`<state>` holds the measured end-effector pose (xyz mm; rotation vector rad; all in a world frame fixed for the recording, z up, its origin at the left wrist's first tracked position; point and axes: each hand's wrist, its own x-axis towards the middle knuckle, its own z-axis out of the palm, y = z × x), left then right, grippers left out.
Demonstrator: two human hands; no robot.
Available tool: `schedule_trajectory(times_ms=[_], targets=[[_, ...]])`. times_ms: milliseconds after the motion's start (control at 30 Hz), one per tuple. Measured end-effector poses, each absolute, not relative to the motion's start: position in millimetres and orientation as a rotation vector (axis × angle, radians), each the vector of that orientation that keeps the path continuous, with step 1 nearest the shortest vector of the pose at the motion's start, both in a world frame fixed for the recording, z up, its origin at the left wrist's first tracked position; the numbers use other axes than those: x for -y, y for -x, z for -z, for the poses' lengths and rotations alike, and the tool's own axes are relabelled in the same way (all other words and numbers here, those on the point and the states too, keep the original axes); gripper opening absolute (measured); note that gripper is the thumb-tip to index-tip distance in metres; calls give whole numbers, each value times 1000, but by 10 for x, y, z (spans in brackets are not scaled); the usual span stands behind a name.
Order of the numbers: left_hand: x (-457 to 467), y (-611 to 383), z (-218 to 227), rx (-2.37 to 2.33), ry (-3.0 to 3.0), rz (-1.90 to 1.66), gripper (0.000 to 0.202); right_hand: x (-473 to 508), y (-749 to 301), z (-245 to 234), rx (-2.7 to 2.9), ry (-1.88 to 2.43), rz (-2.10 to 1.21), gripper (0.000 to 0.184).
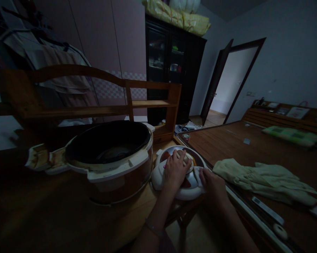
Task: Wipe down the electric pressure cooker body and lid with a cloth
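On a wooden table stands an electric pressure cooker [129, 182], its top uncovered and its dark inner pot [108, 140] showing. The cooker's lid [192, 193], white-rimmed with a shiny and reddish-brown top, lies to the right, at the table's edge. My left hand [175, 170] is closed around the round knob [184, 158] in the lid's middle. At the lid's right side, my right hand [213, 182] pinches a white cloth or tissue [198, 174] and presses it against the lid's surface. The right fingertips are partly hidden.
A wooden shelf frame [153, 84] rises behind the cooker. To the right is a brown bed surface [216, 140] bearing a pale green garment [263, 179], a white remote control [267, 210] and a green pillow [291, 136]. Farther back are a dark cabinet [195, 63] and an open door [216, 77].
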<state>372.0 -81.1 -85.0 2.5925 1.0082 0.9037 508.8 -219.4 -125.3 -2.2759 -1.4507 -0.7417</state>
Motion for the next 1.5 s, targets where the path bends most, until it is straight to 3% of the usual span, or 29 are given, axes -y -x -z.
schedule_trajectory(times_ms=[267, 567, 833, 1167, 1500], targets=[[811, -3722, 851, -1004, -2601, -883, 55, 2178, -4556, 1269, 1650, 2180, 621, 36], [808, -3698, 822, -988, -2607, -869, 56, 2271, -4352, 1453, 1580, 2065, 762, 36], [807, -3708, 843, -983, -2617, -886, 56, 2292, -4929, 1490, 1014, 2052, 433, 42], [793, -3692, 836, -956, -2605, -904, 55, 2267, -4841, 1539, 841, 1990, 344, 51], [734, -3713, 820, -952, -2595, -823, 62, 2336, -4725, 1609, 630, 1797, 42, 47]])
